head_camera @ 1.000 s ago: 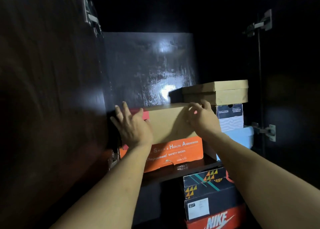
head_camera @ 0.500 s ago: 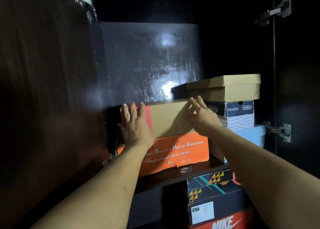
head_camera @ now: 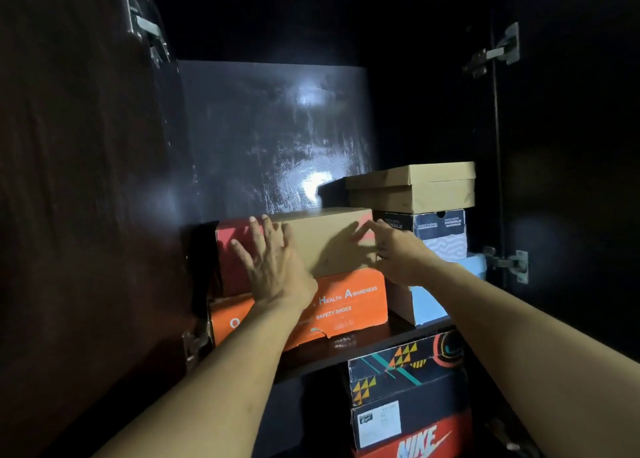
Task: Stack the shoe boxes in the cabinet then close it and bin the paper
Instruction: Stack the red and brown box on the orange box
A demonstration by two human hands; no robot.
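Both hands have slid the tan box [head_camera: 325, 239] leftward.

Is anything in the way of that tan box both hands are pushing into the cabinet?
Nothing visible. The left hand and right hand lie flat on the tan box, which sits on the orange box. Above it, the shelf space looks free.

I count eight shoe boxes [head_camera: 325, 239] — five on the upper shelf [head_camera: 346, 352], three below at five o'clock — four door hinges [head_camera: 498, 50], and my two hands [head_camera: 277, 267].
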